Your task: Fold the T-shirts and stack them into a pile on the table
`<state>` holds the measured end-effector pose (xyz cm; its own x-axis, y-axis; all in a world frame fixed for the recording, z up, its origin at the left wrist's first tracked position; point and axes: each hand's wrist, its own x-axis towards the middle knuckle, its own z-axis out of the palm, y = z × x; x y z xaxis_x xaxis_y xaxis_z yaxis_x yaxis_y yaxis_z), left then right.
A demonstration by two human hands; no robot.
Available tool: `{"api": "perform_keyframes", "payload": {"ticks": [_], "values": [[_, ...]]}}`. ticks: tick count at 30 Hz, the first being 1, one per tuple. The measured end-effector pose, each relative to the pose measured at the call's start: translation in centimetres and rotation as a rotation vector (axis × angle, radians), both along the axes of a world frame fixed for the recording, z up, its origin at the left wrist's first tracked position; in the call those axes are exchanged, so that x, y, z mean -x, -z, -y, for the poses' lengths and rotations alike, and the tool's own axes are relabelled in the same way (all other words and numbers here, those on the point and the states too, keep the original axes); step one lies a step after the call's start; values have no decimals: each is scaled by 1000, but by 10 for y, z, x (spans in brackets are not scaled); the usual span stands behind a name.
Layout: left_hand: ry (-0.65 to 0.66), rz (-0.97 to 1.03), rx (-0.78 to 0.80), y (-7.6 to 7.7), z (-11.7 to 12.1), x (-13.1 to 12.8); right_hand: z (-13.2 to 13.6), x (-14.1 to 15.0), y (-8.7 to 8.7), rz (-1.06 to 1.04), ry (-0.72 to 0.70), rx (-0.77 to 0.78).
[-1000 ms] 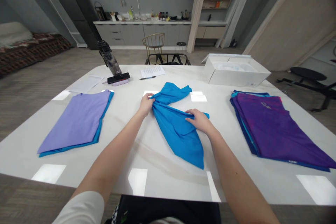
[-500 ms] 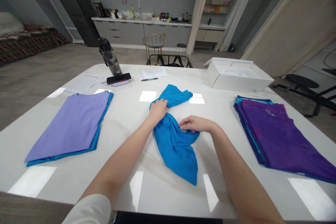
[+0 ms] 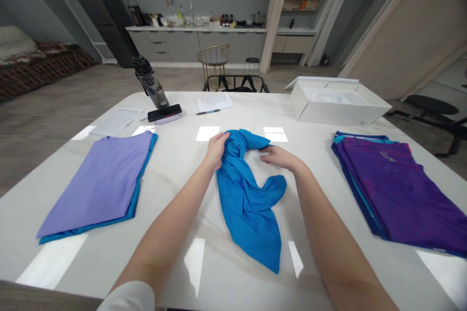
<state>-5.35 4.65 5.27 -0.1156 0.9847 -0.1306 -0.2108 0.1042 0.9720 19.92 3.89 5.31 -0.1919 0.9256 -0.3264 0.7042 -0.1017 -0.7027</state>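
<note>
A bright blue cloth garment lies crumpled in the middle of the white table, its tail trailing toward me. My left hand is closed on a gathered bunch at the garment's far end. My right hand lies flat with its fingers apart from the bunch, reaching toward it. Its fingertips are at the far fold, and bare tabletop shows in a gap just below them. Neither hand touches the folded stacks to either side.
A folded lavender top on blue lies left, and a purple stack lies right. Further back are a white open box, a phone, a water bottle, a paper sheet and a pen.
The blue garment is gathered further toward the far side, with a gap opening in it. My right hand has slid up to its far fold. My view has tilted slightly.
</note>
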Motion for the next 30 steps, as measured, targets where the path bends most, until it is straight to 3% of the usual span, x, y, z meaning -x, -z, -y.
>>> {"api": "perform_keyframes", "payload": {"ticks": [2,4,7,10,13,15,21,24,28,30], "values": [[-143,-71,128,3,-7,15,-3,3,8,62,71,-114],[-248,-256,154,7,-12,32,-5,9,17,139,125,-201],[-309,-711,-136,9,-13,48,-5,19,25,138,71,-234],[-22,-1067,-391,10,-8,46,-2,28,26,92,-61,-219],[224,-1241,-335,11,-5,34,1,35,23,93,-134,-220],[227,-1221,-281,12,-5,27,3,39,21,89,-124,-233],[232,-814,-135,10,-11,27,5,61,22,-39,-48,-227],[250,-763,-99,10,-11,33,-2,78,25,-106,92,-163],[399,-653,-21,11,-9,39,-15,97,28,9,182,-217],[365,-606,32,11,-12,45,-19,100,29,40,167,-230]]}}
